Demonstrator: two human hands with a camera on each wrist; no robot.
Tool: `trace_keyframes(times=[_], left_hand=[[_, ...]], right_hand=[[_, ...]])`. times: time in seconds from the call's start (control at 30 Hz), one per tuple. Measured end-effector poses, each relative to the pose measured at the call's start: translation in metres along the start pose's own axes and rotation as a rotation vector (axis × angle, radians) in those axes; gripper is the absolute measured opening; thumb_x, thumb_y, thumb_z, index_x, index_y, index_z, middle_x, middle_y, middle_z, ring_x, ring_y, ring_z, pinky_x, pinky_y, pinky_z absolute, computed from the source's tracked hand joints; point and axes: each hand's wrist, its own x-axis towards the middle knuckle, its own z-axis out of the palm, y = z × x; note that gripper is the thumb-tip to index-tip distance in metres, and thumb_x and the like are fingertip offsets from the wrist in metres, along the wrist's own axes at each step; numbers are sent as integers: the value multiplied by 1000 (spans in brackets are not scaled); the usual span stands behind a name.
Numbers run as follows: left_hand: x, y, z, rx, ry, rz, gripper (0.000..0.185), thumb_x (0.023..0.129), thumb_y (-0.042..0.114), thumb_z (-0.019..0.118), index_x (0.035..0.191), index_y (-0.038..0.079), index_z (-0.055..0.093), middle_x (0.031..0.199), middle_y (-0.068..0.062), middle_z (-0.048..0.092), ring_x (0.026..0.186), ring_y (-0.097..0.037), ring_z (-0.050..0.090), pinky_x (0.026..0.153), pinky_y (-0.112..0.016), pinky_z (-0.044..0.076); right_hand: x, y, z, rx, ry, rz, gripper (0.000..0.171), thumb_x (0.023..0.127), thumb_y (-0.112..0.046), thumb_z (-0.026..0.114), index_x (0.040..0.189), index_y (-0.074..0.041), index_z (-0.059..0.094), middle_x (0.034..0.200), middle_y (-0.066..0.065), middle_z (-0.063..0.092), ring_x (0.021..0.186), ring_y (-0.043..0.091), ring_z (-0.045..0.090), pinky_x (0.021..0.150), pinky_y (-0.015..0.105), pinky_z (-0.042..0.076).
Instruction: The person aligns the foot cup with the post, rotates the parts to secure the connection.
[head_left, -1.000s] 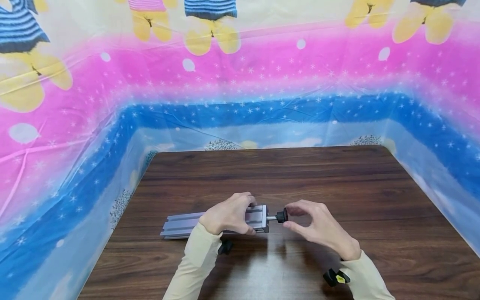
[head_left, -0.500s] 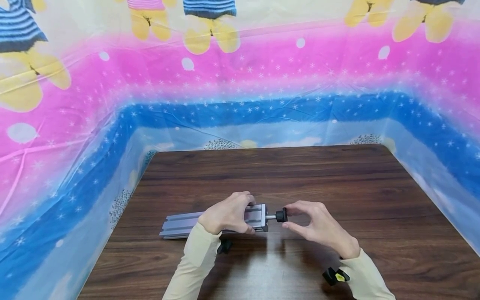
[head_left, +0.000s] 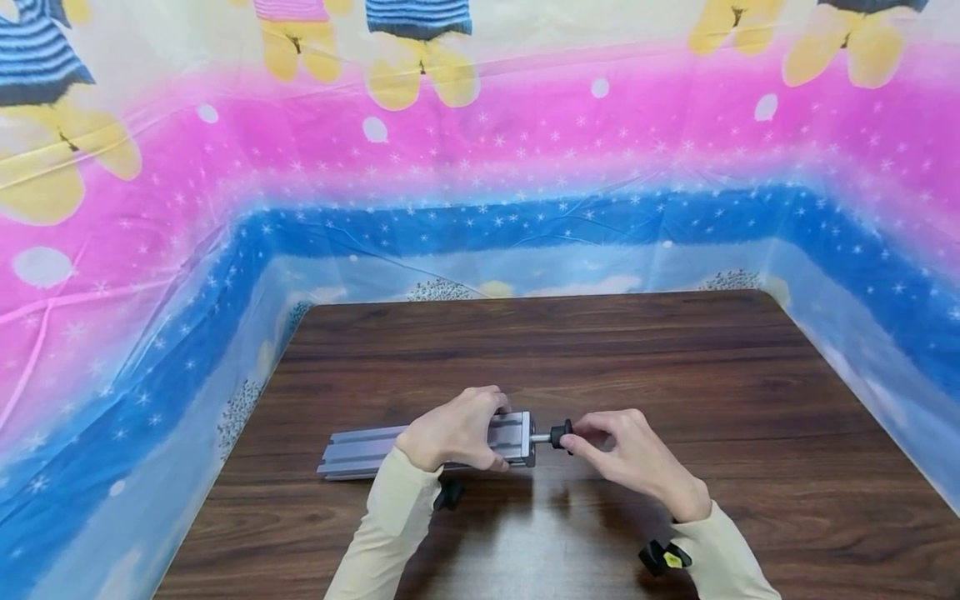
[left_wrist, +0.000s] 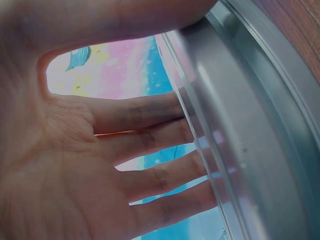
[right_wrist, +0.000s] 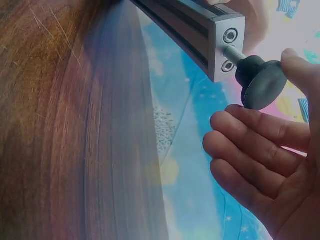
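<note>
Bright cloth [head_left: 525,142] in pink, blue and pale colours is hung around a brown wooden table [head_left: 675,350]. Over the table, a grey metal bar [head_left: 363,450] is held sideways by the left hand [head_left: 450,433]. It is gripped near its right end, with the thumb on the near side and the fingers on the far side. At that end, a shiny screw [head_left: 542,438] is seen sticking out, and a round black knob [head_left: 557,435] is carried on its tip. Now the knob is pinched by the thumb and fingers of the right hand [head_left: 630,450]. Those fingers are set closer together than a moment ago, and the thumb is put further over the rim. So a better hold for working the knob seems to be taken. Some bare screw is left between knob and bar, so the two are kept apart
</note>
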Motion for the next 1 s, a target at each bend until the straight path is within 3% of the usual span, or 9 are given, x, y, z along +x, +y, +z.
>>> trace_keyframes(times=[0.1, 0.2, 0.37, 0.53, 0.73, 1.0], left_hand=[[0, 0, 0, -2, -3, -2, 52, 66, 20, 88, 109, -1, 67, 97, -5, 63, 77, -14, 54, 67, -26, 47], [0, 0, 0, -2, 1, -3, 53, 66, 20, 88, 109, -1, 67, 97, -5, 63, 77, -14, 54, 67, -27, 47], [0, -1, 0, 17, 5, -7, 52, 66, 21, 88, 109, 0, 67, 97, -4, 63, 78, -14, 54, 68, -27, 47], [0, -1, 0, 14, 7, -2, 52, 67, 20, 88, 109, -1, 67, 97, -5, 63, 78, -15, 54, 68, -28, 47], [0, 1, -1, 15, 13, 5, 51, 66, 20, 88, 108, -2, 67, 96, -6, 63, 78, -15, 54, 68, -28, 47], [0, 0, 2, 7, 12, 8, 49, 66, 20, 88, 106, 0, 67, 93, -3, 61, 76, -13, 52, 66, -25, 46]], right_hand=[[-2, 1, 0, -10, -7, 8, 15, 99, -33, 66, 92, -23, 75, 81, -15, 71, 72, -3, 63, 66, 24, 55], [-4, 2, -3, -33, 19, -38, 17, 94, -32, 72, 105, -20, 74, 92, -13, 71, 80, 1, 65, 72, 28, 56], [-5, 3, -6, -59, 54, -205, 51, 82, -22, 84, 129, -18, 65, 114, -8, 69, 97, 8, 65, 82, 34, 56], [-2, 3, -6, -62, 60, -274, 52, 81, -16, 85, 128, -18, 65, 115, -4, 71, 98, 6, 65, 81, 31, 56], [-2, 3, -5, -88, 87, -233, 36, 84, -21, 83, 117, -16, 71, 103, -10, 71, 92, 4, 65, 77, 32, 56], [-3, 2, -3, -62, 41, -110, 16, 93, -26, 74, 106, -18, 74, 93, -14, 70, 84, 2, 65, 75, 33, 57]])
